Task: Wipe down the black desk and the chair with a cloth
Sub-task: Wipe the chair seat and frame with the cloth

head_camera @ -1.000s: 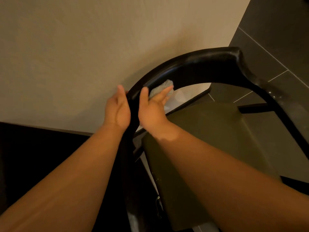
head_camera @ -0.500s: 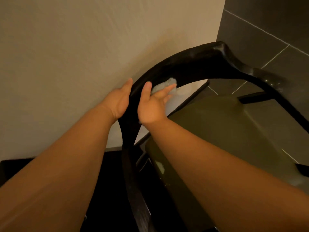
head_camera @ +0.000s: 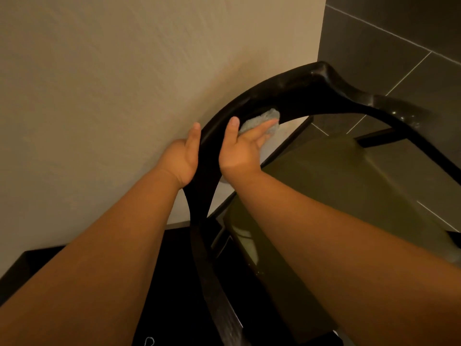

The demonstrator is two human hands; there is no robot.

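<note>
One black chair (head_camera: 299, 96) has its curved back rail between two hands: the right hand (head_camera: 239, 151) presses one grey cloth (head_camera: 262, 118) inside it with straight fingers, while the left hand (head_camera: 183, 158) rests outside, its fingers hidden.

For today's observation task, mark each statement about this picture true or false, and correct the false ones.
1. The right hand presses a grey cloth against the inner side of the chair's curved back rail. True.
2. The left hand holds a second cloth. False: it holds no cloth and rests against the outer side of the rail.
3. The chair's seat is bright red. False: it is a dark olive colour.
4. The chair stands close to a pale wall. True.
</note>
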